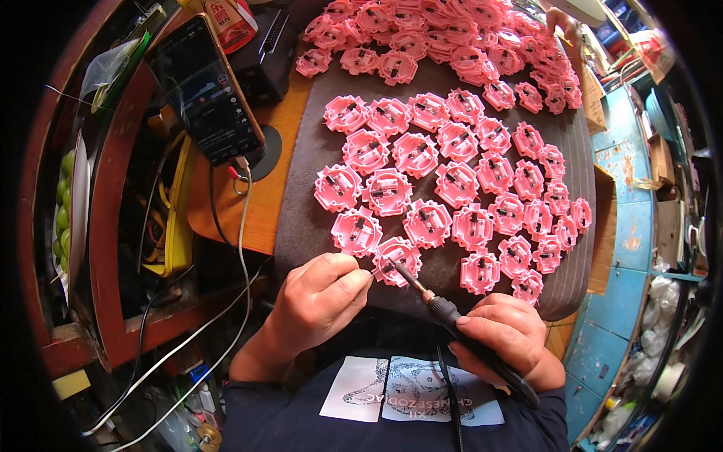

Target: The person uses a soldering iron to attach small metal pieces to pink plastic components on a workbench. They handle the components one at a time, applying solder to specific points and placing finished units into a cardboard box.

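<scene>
My right hand is closed round the black handle of a soldering iron. The iron slants up to the left, and its tip reaches into a pink plastic housing in the nearest row. My left hand is pinched just left of that housing. Whatever lies between its fingertips is too small to make out. Other pink housings stand in loose rows on the dark mat, each with small black and pale parts inside.
A large heap of pink housings covers the mat's far end. On the left a phone stands on a wooden tabletop, with cables hanging down. To the right are a blue cabinet and cluttered shelves. A cord crosses my lap.
</scene>
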`<action>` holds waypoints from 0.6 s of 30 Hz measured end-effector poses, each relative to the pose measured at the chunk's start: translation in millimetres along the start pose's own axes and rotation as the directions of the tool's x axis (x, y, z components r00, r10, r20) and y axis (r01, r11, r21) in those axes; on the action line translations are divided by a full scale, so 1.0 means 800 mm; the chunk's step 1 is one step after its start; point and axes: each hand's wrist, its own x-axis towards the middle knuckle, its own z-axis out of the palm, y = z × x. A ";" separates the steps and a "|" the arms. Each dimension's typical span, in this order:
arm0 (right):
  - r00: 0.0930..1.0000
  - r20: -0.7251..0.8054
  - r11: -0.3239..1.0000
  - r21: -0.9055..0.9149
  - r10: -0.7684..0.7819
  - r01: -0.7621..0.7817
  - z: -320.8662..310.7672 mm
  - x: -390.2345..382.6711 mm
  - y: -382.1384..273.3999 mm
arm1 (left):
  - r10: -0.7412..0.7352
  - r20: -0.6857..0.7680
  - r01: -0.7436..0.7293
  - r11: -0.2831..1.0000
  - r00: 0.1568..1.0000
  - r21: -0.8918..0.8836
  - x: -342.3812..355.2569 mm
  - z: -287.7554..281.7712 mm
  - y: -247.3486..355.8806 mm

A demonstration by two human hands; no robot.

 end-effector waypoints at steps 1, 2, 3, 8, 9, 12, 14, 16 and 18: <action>1.000 0.003 1.000 -0.002 0.000 0.000 0.000 0.001 0.000 | 0.002 -0.001 -0.002 1.000 1.000 0.002 0.000 0.000 0.000; 1.000 0.005 1.000 -0.004 0.001 -0.001 0.000 0.001 -0.001 | 0.003 -0.002 -0.003 1.000 1.000 0.004 0.001 0.000 0.000; 1.000 0.006 1.000 -0.002 -0.003 0.003 0.000 0.002 0.000 | 0.005 -0.003 -0.005 1.000 1.000 0.006 0.001 -0.001 0.000; 1.000 0.014 1.000 -0.005 -0.007 0.007 0.001 0.002 0.000 | 0.006 0.009 -0.006 1.000 1.000 0.008 0.005 0.001 0.000; 1.000 0.015 1.000 -0.006 -0.008 0.008 0.001 0.001 0.000 | 0.005 0.009 -0.005 1.000 1.000 0.009 0.005 0.001 -0.001; 1.000 0.019 1.000 -0.008 -0.009 0.009 0.001 0.001 0.000 | 0.001 0.010 -0.002 1.000 1.000 0.007 0.005 0.002 -0.002; 1.000 0.020 1.000 -0.009 -0.007 0.007 0.001 0.001 0.000 | -0.001 0.011 0.001 1.000 1.000 0.008 0.005 0.003 -0.003; 1.000 0.021 1.000 -0.016 -0.007 0.007 0.001 0.001 0.000 | 0.001 0.011 -0.001 1.000 1.000 0.009 0.005 0.004 -0.003; 1.000 0.019 1.000 -0.019 -0.006 0.006 0.002 0.001 0.000 | 0.005 0.012 -0.005 1.000 1.000 0.010 0.006 0.005 -0.004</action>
